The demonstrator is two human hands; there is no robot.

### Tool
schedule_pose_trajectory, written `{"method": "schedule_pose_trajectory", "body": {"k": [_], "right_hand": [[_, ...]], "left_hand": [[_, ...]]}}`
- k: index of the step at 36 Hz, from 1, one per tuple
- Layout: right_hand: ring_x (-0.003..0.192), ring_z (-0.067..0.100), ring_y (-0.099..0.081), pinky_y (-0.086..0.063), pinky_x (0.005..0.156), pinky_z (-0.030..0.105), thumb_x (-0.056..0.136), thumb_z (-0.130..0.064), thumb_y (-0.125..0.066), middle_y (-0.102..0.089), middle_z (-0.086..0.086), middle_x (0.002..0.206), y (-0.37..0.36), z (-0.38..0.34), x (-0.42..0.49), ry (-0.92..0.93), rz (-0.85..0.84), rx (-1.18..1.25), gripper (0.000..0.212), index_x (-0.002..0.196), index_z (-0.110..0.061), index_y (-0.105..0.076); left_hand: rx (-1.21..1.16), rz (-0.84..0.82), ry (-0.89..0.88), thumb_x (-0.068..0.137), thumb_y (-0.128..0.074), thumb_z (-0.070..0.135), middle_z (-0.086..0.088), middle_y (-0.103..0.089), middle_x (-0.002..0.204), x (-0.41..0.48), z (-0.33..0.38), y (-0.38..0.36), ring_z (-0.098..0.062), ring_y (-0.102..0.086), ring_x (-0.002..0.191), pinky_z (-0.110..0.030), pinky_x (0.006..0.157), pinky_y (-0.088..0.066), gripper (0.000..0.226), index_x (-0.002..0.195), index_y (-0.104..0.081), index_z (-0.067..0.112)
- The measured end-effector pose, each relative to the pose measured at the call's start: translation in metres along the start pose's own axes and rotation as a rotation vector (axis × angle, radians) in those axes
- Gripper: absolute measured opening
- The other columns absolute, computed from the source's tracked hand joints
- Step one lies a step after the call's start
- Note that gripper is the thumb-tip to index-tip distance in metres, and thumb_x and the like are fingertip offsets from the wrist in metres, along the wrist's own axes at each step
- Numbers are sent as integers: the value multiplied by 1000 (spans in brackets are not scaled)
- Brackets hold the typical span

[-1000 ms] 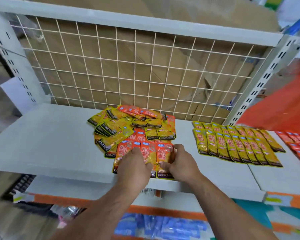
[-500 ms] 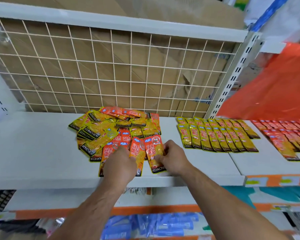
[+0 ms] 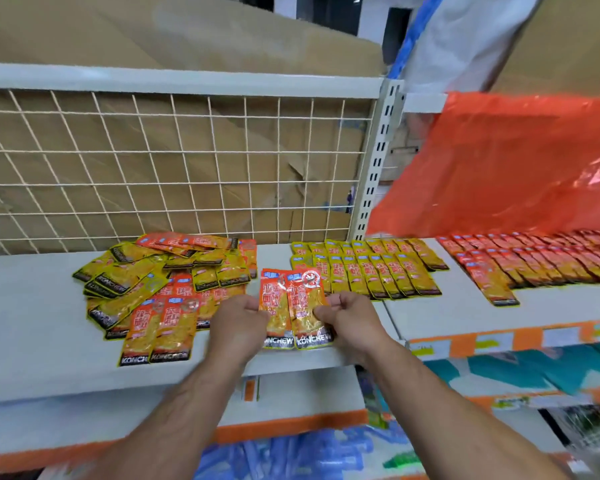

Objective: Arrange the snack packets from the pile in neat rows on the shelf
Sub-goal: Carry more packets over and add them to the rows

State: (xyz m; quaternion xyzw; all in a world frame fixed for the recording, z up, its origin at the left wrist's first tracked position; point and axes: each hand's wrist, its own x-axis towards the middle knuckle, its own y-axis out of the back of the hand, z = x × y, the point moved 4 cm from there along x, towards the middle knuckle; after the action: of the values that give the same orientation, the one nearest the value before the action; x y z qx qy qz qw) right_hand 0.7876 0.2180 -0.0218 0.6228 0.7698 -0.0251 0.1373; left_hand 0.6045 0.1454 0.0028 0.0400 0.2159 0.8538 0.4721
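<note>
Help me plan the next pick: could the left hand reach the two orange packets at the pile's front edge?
Probably yes: the two orange packets lie uncovered beside the left hand, nothing between, though it must release its held packet.

The heaped flat foil snack packets, centre left, are yellow and orange-red with black bottom bands lettered white. The two orange-red foil packets at centre carry blue top tags and yellow lower halves. The flat metal shelf board is pale grey; the wire grid panel cream; the plastic sheet at right translucent orange-red.
</note>
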Motion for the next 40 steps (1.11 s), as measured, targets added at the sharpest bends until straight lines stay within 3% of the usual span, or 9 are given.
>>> {"method": "schedule_pose_trajectory", "body": {"k": [2, 8, 14, 19, 23, 27, 30, 34, 40], "right_hand": [[50, 14, -49, -39, 48, 19, 83, -5, -74, -53, 7, 67, 30, 4, -4, 20, 29, -30, 17, 82, -8, -58], [47, 11, -40, -32, 42, 19, 84, -10, -74, -44, 0, 59, 128, 19, -24, 46, 111, -97, 31, 71, -16, -47], [55, 18, -47, -38, 59, 29, 83, -12, -77, -44, -2, 56, 227, 31, -46, -11, 165, -58, 35, 66, -17, -46], [67, 22, -48, -39, 63, 33, 84, -12, -76, -44, 2, 64, 288, 43, -54, -54, 173, -36, 36, 65, -16, -46], [55, 15, -46, -37, 52, 23, 86, -9, -73, -44, 4, 61, 320, 45, -52, -43, 199, -18, 31, 68, -12, -47], [41, 2, -40, -33, 48, 21, 86, -11, -73, -44, -10, 47, 346, 45, -40, -32, 229, -38, 36, 62, -15, -48], [47, 6, -41, -34, 51, 22, 86, -12, -73, -45, -7, 51, 361, 42, -27, -40, 248, -24, 35, 61, -15, -50], [65, 17, -55, -42, 60, 28, 85, -13, -74, -58, 5, 70, 382, 37, -3, -63, 273, -8, 22, 72, -11, -57], [66, 18, -51, -43, 64, 31, 85, -15, -75, -53, 4, 69, 413, 30, 31, -64, 299, -41, 24, 69, -12, -57]], "left_hand": [[18, -15, 3, 82, -71, 9, -2, -67, 78, -11, 10, -25, -24, -62, 75, -25, 64, -42, 5, 83, -67, 12], [44, -67, 38, 72, -69, 7, -3, -69, 65, -56, 39, -105, -24, -65, 65, -32, 62, -50, 7, 66, -68, 10], [12, -149, 26, 73, -71, 8, -11, -69, 69, -96, 68, -184, -25, -64, 65, -40, 65, -54, 6, 70, -66, 5], [-4, -225, 35, 76, -73, 7, -3, -62, 67, -121, 91, -237, -22, -59, 65, -32, 64, -48, 23, 60, -58, 15], [-35, -266, 51, 78, -71, 4, 0, -58, 60, -127, 106, -272, -18, -53, 56, -24, 54, -40, 25, 61, -57, 15], [-40, -278, 50, 77, -69, 3, 0, -61, 60, -122, 120, -301, -17, -56, 56, -20, 46, -40, 23, 62, -56, 15], [-45, -308, 64, 74, -70, 4, -2, -63, 61, -111, 129, -322, -22, -60, 60, -31, 57, -48, 26, 58, -54, 17], [-47, -316, 41, 77, -71, 3, -2, -61, 63, -90, 141, -351, -20, -55, 60, -28, 57, -42, 26, 59, -56, 15], [-12, -318, 21, 73, -76, 3, -2, -64, 68, -63, 154, -392, -21, -62, 68, -35, 67, -52, 27, 58, -57, 15]]}}
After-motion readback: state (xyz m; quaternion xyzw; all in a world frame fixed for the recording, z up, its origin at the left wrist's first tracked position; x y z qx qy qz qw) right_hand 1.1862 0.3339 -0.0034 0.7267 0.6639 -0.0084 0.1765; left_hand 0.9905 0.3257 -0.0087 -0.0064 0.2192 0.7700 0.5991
